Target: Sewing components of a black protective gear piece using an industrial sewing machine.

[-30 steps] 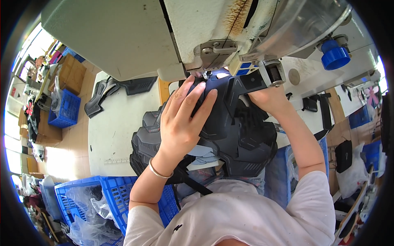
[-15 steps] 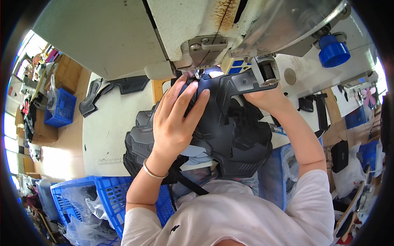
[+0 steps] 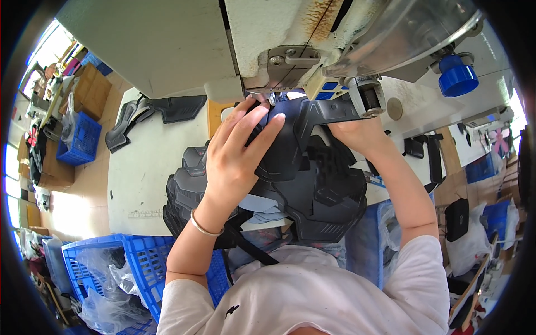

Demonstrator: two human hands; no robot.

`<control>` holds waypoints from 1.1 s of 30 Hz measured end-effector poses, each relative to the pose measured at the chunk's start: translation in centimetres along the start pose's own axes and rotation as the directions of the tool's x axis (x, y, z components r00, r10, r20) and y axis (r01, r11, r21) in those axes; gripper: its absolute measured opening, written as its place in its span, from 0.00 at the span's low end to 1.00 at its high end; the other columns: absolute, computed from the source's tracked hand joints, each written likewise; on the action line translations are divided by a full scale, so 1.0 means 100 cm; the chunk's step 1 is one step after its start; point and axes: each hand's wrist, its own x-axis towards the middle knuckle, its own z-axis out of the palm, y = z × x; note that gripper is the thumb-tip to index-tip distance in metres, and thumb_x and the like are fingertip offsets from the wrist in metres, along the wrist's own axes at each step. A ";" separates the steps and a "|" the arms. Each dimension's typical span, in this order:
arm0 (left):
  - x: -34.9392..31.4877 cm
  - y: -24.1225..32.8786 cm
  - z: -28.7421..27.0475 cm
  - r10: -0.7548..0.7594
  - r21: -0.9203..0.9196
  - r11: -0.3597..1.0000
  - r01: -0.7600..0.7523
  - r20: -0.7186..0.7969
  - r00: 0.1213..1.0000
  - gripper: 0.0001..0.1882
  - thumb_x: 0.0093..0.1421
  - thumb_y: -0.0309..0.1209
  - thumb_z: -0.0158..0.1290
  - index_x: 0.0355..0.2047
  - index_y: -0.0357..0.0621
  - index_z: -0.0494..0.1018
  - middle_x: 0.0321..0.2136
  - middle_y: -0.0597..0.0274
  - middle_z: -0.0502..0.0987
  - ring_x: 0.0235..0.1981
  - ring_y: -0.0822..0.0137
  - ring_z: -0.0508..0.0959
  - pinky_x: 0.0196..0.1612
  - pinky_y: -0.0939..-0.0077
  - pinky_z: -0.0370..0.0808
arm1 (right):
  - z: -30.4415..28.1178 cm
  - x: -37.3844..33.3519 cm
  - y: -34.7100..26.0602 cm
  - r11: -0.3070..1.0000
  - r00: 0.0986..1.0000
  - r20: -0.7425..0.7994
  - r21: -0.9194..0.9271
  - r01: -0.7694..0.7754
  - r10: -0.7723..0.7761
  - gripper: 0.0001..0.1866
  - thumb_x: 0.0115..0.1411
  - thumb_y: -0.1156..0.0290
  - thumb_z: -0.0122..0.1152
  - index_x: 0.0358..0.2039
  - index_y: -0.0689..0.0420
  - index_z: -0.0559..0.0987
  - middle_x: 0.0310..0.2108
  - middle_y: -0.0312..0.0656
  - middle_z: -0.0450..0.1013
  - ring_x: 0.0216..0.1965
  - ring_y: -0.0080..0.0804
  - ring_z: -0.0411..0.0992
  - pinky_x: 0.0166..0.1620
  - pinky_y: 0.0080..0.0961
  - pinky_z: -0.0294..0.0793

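Note:
My left hand rests on a black moulded panel, its fingers spread and pointing toward the needle area of a sewing machine. The panel's upper edge reaches under the machine head, where the fingertips partly hide it. At the right of the panel, beneath its strip-like arm, is my right hand; its fingers are hidden by the piece. More dark, ridged panels lie in a heap below, hanging over the table's near edge. Light grey undersides show among them.
Loose black pieces lie at the left of the white table. A blue crate with clear plastic bags stands at the near left, and a blue bin at the near right. The machine's blue knob juts out at upper right.
The whole view has shifted slightly. The panel and its strip have moved a little left and nearer relative to the machine head. Both hands stay at the piece.

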 end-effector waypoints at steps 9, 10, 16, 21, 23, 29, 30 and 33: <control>0.000 -0.002 -0.001 -0.030 -0.059 0.998 0.031 0.023 0.999 0.26 0.38 0.17 0.51 0.42 0.42 0.79 0.41 0.55 0.75 0.48 0.51 0.77 0.46 0.64 0.76 | 0.002 -0.001 0.006 0.961 0.981 0.028 -0.200 0.193 -0.192 0.05 0.48 0.72 0.62 0.26 0.56 0.77 0.24 0.44 0.72 0.27 0.46 0.72 0.28 0.40 0.71; 0.000 -0.003 0.000 -0.026 -0.065 0.998 0.028 0.024 0.999 0.27 0.37 0.17 0.52 0.42 0.42 0.79 0.41 0.54 0.75 0.48 0.51 0.77 0.46 0.64 0.76 | 0.003 -0.001 0.005 0.964 0.983 0.021 -0.194 0.185 -0.184 0.05 0.47 0.72 0.62 0.26 0.56 0.77 0.24 0.43 0.73 0.27 0.46 0.73 0.28 0.40 0.71; 0.002 -0.004 -0.001 -0.033 -0.083 0.996 0.036 0.030 0.999 0.29 0.35 0.15 0.53 0.42 0.43 0.79 0.41 0.55 0.75 0.48 0.51 0.77 0.47 0.64 0.75 | -0.003 0.000 -0.007 0.964 0.991 0.050 -0.230 0.131 -0.123 0.06 0.48 0.71 0.63 0.28 0.56 0.79 0.25 0.44 0.74 0.28 0.47 0.74 0.29 0.39 0.73; 0.000 -0.005 -0.005 -0.065 -0.095 0.993 0.070 0.054 0.996 0.31 0.33 0.15 0.55 0.43 0.47 0.80 0.42 0.56 0.75 0.49 0.50 0.74 0.49 0.62 0.74 | -0.016 -0.013 -0.003 0.891 0.919 -0.040 0.266 -0.368 0.392 0.09 0.55 0.66 0.63 0.31 0.59 0.78 0.29 0.43 0.78 0.31 0.35 0.78 0.30 0.26 0.75; -0.001 -0.001 -0.008 -0.127 0.038 0.992 0.124 0.077 0.989 0.24 0.37 0.25 0.63 0.40 0.51 0.82 0.41 0.57 0.77 0.51 0.50 0.72 0.53 0.62 0.72 | -0.020 -0.025 0.015 0.754 0.810 -0.044 0.396 -0.524 0.585 0.12 0.57 0.64 0.63 0.31 0.61 0.78 0.31 0.42 0.78 0.33 0.30 0.79 0.31 0.22 0.76; -0.010 0.034 -0.001 -0.425 -0.082 0.902 0.425 0.013 0.905 0.23 0.48 0.21 0.61 0.47 0.48 0.76 0.53 0.53 0.70 0.54 0.55 0.69 0.57 0.63 0.68 | -0.004 -0.041 0.018 -0.312 0.567 0.555 0.824 -0.473 0.608 0.11 0.61 0.66 0.58 0.34 0.61 0.77 0.26 0.40 0.76 0.26 0.26 0.75 0.23 0.20 0.75; -0.017 0.045 0.001 -0.752 -0.626 0.530 0.572 -0.034 0.659 0.21 0.53 0.20 0.58 0.48 0.45 0.73 0.53 0.54 0.69 0.51 0.57 0.71 0.53 0.66 0.72 | -0.014 -0.030 -0.001 -0.344 0.629 0.487 0.874 -0.344 0.607 0.11 0.60 0.67 0.60 0.37 0.62 0.77 0.26 0.39 0.75 0.25 0.26 0.74 0.25 0.22 0.77; -0.030 0.059 0.000 -0.787 -0.839 -0.496 0.225 0.544 0.291 0.09 0.62 0.20 0.50 0.44 0.38 0.68 0.40 0.60 0.75 0.40 0.64 0.78 0.45 0.71 0.79 | -0.027 -0.031 -0.064 -0.032 0.704 0.332 0.915 -0.402 0.628 0.10 0.61 0.71 0.57 0.41 0.62 0.77 0.28 0.39 0.75 0.27 0.25 0.74 0.29 0.24 0.79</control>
